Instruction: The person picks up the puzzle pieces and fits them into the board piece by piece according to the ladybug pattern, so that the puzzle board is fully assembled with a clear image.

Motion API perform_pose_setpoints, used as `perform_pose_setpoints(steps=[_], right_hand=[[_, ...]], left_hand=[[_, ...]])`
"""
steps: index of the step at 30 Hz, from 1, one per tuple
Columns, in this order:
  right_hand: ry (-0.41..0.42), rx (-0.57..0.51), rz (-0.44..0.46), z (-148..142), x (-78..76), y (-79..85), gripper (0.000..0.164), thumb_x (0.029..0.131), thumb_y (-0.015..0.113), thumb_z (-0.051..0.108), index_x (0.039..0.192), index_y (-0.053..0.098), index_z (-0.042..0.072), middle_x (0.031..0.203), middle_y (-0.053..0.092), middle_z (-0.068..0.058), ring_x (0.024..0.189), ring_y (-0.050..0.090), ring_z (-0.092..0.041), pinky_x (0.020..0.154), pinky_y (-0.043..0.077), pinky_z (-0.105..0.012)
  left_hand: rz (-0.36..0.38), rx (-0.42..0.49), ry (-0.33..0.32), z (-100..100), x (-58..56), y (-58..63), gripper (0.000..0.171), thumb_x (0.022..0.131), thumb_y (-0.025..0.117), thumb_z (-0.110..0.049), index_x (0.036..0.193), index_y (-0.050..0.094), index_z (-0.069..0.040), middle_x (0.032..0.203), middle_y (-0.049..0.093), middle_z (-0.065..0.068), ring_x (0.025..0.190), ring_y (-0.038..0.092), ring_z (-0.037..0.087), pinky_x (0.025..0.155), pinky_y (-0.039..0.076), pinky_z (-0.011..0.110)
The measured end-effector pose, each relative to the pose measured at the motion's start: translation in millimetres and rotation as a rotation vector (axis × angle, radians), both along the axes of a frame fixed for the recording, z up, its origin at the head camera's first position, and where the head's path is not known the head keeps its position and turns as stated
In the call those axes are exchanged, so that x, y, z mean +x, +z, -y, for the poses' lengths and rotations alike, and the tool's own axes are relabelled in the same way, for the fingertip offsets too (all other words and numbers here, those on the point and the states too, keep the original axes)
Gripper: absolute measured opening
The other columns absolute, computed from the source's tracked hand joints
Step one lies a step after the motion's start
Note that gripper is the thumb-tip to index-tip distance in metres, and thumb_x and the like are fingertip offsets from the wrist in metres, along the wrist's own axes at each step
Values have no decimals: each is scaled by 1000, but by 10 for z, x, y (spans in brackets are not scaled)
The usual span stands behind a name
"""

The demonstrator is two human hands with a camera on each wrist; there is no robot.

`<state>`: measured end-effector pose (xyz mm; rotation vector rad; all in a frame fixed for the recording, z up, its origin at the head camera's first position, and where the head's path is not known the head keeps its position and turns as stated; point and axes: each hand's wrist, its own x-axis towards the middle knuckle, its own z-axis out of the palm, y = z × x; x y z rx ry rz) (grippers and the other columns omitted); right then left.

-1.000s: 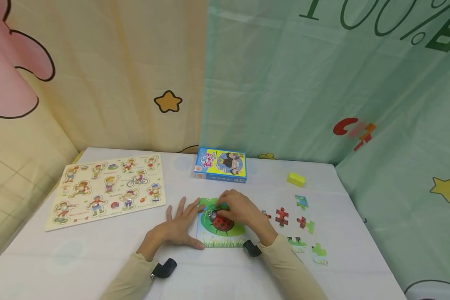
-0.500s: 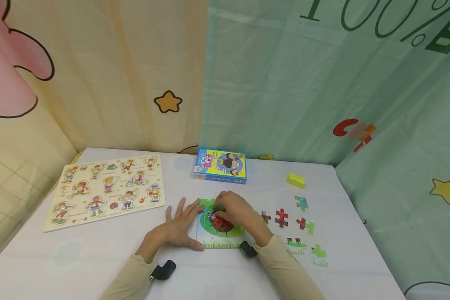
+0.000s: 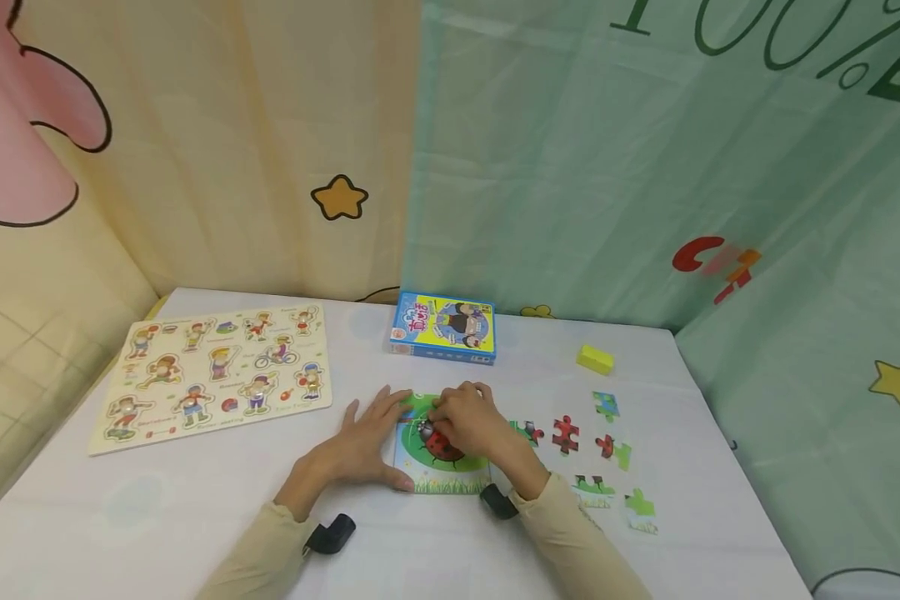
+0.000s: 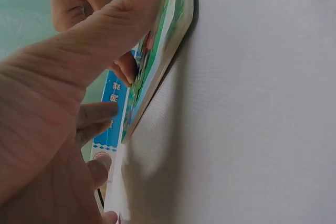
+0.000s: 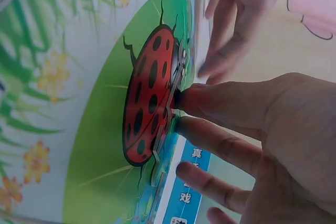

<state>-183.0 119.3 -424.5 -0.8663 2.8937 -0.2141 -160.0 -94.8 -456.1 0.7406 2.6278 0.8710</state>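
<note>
A square ladybird puzzle board (image 3: 450, 485) lies in front of me at the middle of the table. My left hand (image 3: 356, 452) rests along its left side, fingers extended, with the thumb on the lower left corner and fingertips at the upper left. Over the upper part of the board, my right hand (image 3: 471, 421) pinches a puzzle piece (image 5: 162, 123) between thumb and forefinger. In the right wrist view this piece shows red with black spots and sits slightly raised against the board. Much of the piece is hidden by the fingers.
Several loose puzzle pieces (image 3: 566, 435) lie to the right of the board. A yellow block (image 3: 595, 359) is farther back. Behind the board lies a blue and yellow card box (image 3: 444, 327). A wooden board with sports figures (image 3: 217, 375) lies at the left.
The right hand's fingers have shifted slightly over the upper part of the board, and its knuckles are more bent. The left hand's fingers have drawn a little closer together.
</note>
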Motion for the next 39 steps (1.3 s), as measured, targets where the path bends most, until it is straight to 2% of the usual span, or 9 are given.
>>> perform_pose_setpoints(steps=[2,5,8,11,15,20,23,31,39], right_hand=[[-14,-34,44,-12,1,16,23,99,64,21,117,76,15,126,69,-2,111,58,-31,107,37,-62],[-10,-88,75,-51,-13,-14,26,101,59,19,122,73,13,130,68,-5,113,58,-33,106,38,-63],[24,-180,93,-126,-39,-53,26,101,57,13,122,72,8,130,68,-9,113,62,-34,103,44,-59],[50,-264,128,-199,-63,-69,25,101,56,9,121,71,6,130,68,-11,117,63,-32,104,48,-54],[60,-348,186,-285,-73,-87,28,102,53,8,126,67,3,133,65,-13,125,60,-32,108,47,-51],[99,-409,222,-442,-66,-91,30,104,51,10,131,62,3,137,62,-13,130,57,-29,109,48,-48],[103,-438,204,-559,-70,-44,30,103,53,13,130,63,3,138,61,-14,132,55,-31,110,47,-50],[-25,-478,137,-937,-53,103,35,99,63,20,132,63,6,141,60,-13,136,50,-34,112,42,-57],[-176,-507,114,-1362,-51,126,44,94,70,25,134,62,8,142,59,-11,137,50,-35,111,42,-59]], left_hand=[[7,31,-14,-17,-29,7,101,75,85,-48,154,34,-10,165,26,7,156,9,36,120,-1,71],[26,75,-51,-32,-80,22,76,92,72,-37,154,36,-12,162,32,9,155,14,36,120,-2,71],[-13,75,-87,-47,-149,26,51,102,56,-23,150,44,-12,156,42,10,152,23,37,118,6,73],[-84,50,-93,-58,-223,13,41,104,51,-14,145,52,-13,149,50,7,145,33,36,115,20,71],[-137,43,-77,-60,-291,-24,38,102,53,-10,139,60,-17,141,55,3,136,40,33,107,29,64],[-144,53,-83,-69,-341,-96,36,102,53,-12,136,63,-20,137,56,1,131,41,31,104,30,62],[-141,66,-82,-56,-357,-111,36,102,54,-13,136,63,-21,139,56,1,131,41,30,105,28,64],[-101,105,-106,10,-387,-115,38,103,52,-13,138,62,-23,142,54,2,135,38,32,110,22,66],[-76,104,-146,50,-392,-125,40,102,50,-8,139,61,-21,145,51,5,136,36,37,110,20,68]])
